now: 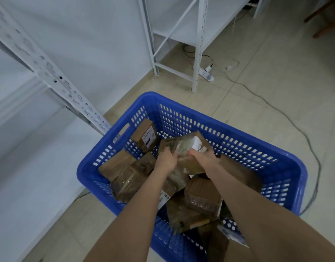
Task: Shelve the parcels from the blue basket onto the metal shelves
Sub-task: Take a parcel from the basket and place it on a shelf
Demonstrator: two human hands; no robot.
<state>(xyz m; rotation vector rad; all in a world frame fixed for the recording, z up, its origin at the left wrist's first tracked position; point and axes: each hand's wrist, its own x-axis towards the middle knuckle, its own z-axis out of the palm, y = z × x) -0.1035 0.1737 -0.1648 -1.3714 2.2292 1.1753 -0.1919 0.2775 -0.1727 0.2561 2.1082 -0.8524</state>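
The blue basket [238,129] stands on the floor below me with several brown cardboard parcels inside. Both my hands reach into it and hold one taped brown parcel [187,148] with a white label, tilted above the pile. My left hand [165,160] grips its left edge and my right hand [202,157] grips its right side. Another labelled parcel [145,137] leans against the basket's far left wall. A white metal shelf [40,167] lies close on the left, its slotted upright [55,80] crossing the view.
A second white metal shelving frame [197,44] stands at the back. A white power strip [208,73] and a grey cable [295,118] lie on the tiled floor to the right of the basket. Wooden furniture legs [325,21] show at the top right.
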